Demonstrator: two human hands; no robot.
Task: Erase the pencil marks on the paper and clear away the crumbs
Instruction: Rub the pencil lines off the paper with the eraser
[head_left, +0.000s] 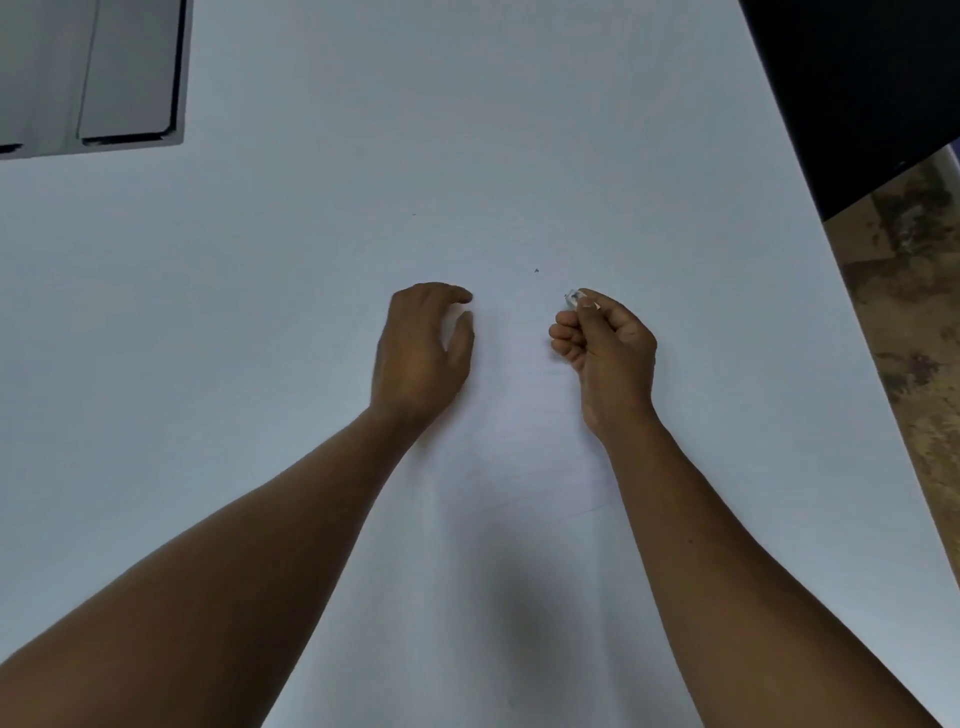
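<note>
your right hand (605, 345) pinches a small white eraser (572, 299). your left hand (423, 353) rests loose and open on the white worktop (260, 312), at nine o'clock from it.

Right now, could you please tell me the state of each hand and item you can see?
left hand: loosely curled, empty, over the paper
right hand: pinching the eraser
eraser: held at the fingertips
paper: flat, faint lines, hardly visible
dark speck: loose on the table

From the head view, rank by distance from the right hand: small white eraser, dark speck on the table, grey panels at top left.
1. Small white eraser, pinched in the right hand's fingertips.
2. Dark speck, just beyond, slightly left.
3. Grey panels, far top-left corner.
</note>
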